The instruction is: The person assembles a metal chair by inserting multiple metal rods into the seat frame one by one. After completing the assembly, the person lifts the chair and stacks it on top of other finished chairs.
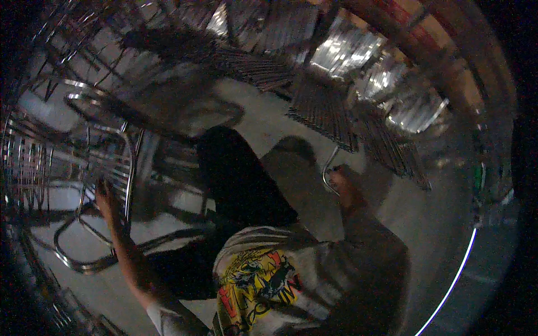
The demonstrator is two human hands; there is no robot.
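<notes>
My right hand (341, 183) is closed around a thin bent metal tube (325, 171), whose curved end shows beside my fingers. The tube rises from my hand toward a stack of metal rods on the floor. On the left, my left hand (103, 196) reaches in at a shiny tubular metal frame (133, 162) with curved loops, like a chair frame. Its fingers are dark and blurred, so whether they grip the frame cannot be made out. A rounded loop of the frame (84, 267) lies below that hand, near my forearm.
Rows of stacked metal rods (322, 115) lie on the grey floor (255, 120) ahead. Brighter bundles of shiny metal parts (347, 47) stand behind them. More tubular frames (28, 162) crowd the far left. My dark-clad knee (230, 168) is between my hands.
</notes>
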